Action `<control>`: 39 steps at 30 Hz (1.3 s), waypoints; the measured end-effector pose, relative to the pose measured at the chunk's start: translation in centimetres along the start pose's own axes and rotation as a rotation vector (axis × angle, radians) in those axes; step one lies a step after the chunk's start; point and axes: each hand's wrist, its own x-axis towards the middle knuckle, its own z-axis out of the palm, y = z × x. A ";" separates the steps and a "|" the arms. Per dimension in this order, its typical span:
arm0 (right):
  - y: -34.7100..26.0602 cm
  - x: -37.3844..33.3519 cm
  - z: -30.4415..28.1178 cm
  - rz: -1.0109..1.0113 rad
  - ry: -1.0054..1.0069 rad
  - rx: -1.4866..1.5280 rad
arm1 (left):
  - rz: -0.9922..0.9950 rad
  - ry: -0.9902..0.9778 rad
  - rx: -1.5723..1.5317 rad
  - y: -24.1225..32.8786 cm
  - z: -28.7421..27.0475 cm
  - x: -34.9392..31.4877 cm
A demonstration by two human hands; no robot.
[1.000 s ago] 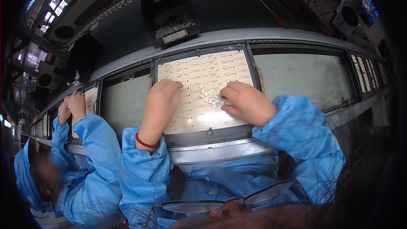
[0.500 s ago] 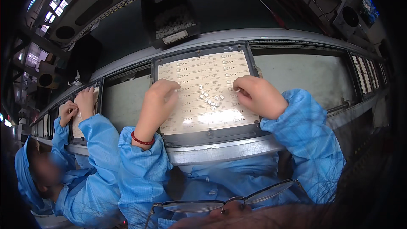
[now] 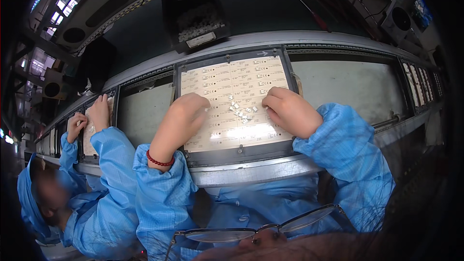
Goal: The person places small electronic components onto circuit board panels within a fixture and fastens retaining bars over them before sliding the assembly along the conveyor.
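A cream-white panel of circuit boards (image 3: pixel 241 75) lies in a dark frame (image 3: pixel 244 158) before me, printed in repeating rows. Small white connectors (image 3: pixel 240 112) are loosely heaped near its middle, and others sit in place along the upper rows. My left hand (image 3: pixel 182 118), with a red bead bracelet at the wrist, is closed over the panel's left half, pinching a small white connector (image 3: pixel 207 109). Over the right half, my right hand (image 3: pixel 292 112) is closed too, thumb and forefinger together with a tiny whitish piece at the tips, mostly hidden by the fingers.
Beyond the rail stands a dark bin (image 3: pixel 195 31) of white parts. A red-handled screwdriver (image 3: pixel 320 20) lies at the far right. To my left a co-worker in blue (image 3: pixel 108 169) has both hands at another panel (image 3: pixel 90 137). Conveyor rails (image 3: pixel 338 50) run left to right.
My left hand has shifted slightly right and down over the panel. My right hand has moved a little left and down. The co-worker's hands have shifted slightly.
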 end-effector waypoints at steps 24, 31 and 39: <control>-0.8 -0.2 0.0 -0.051 0.013 -0.113 | -0.028 -0.037 0.077 0.8 -0.5 -0.7; -1.9 -0.1 0.2 -0.109 0.072 -0.101 | -0.029 -0.006 0.104 0.2 0.0 -1.0; -1.6 0.0 1.1 -0.091 0.054 -0.131 | -0.148 -0.043 0.029 1.3 -0.6 -0.7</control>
